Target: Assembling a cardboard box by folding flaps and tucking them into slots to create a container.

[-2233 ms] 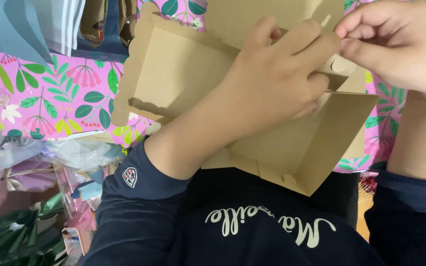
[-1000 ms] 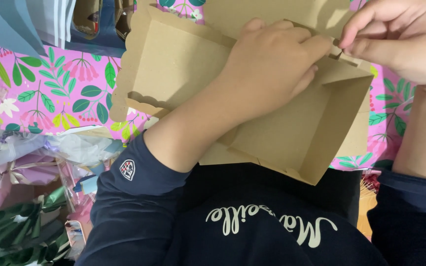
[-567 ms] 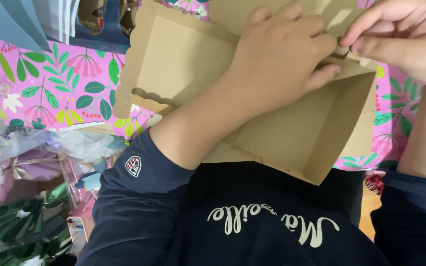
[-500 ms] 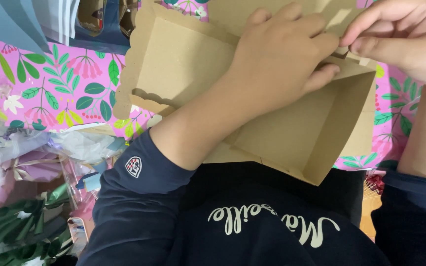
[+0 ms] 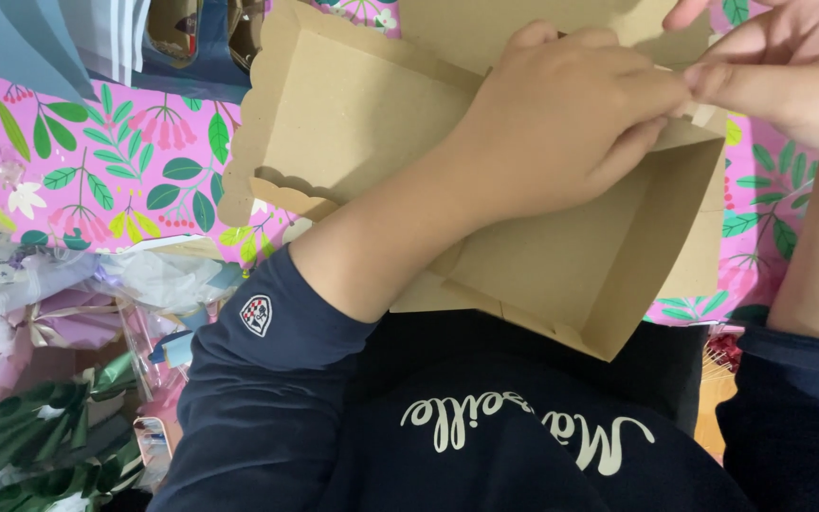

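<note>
A brown cardboard box (image 5: 561, 256) lay open over the lap and a pink floral cloth (image 5: 106, 161). The left hand (image 5: 561, 123) curled over its far wall, fingers closed on the edge. The right hand (image 5: 779, 76) pinched a small corner tab (image 5: 705, 114).

A shallow brown cardboard box (image 5: 561, 256), open side up and tilted, half folded, lies over the lap.

Bright, even indoor light; soft shadows inside cardboard tray (image 5: 561, 275); sharp, no glare.
</note>
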